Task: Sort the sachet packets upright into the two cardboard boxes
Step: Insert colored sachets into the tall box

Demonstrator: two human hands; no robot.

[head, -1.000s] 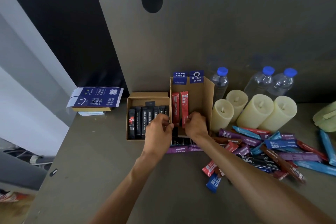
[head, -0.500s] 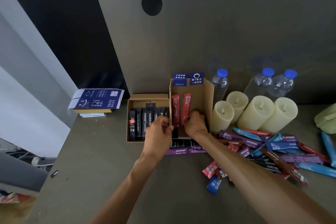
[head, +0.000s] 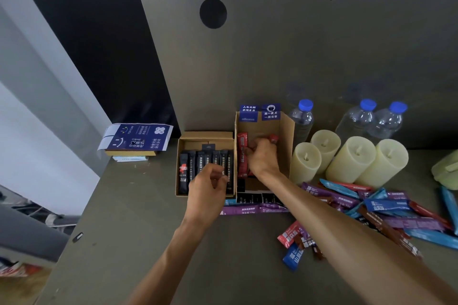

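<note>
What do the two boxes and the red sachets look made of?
The left box and taller right box: brown cardboard, matte, with folded flaps and raw edges. The red sachets: probably plastic or foil laminate film, slightly glossy; they look thin and printed, with a faint sheen.

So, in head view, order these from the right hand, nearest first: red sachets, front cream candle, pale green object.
1. Red upright sachets, at the right hand, in tall cardboard box.
2. Front-left cream pillar candle, right of that box.
3. Pale green object, far right edge.
</note>
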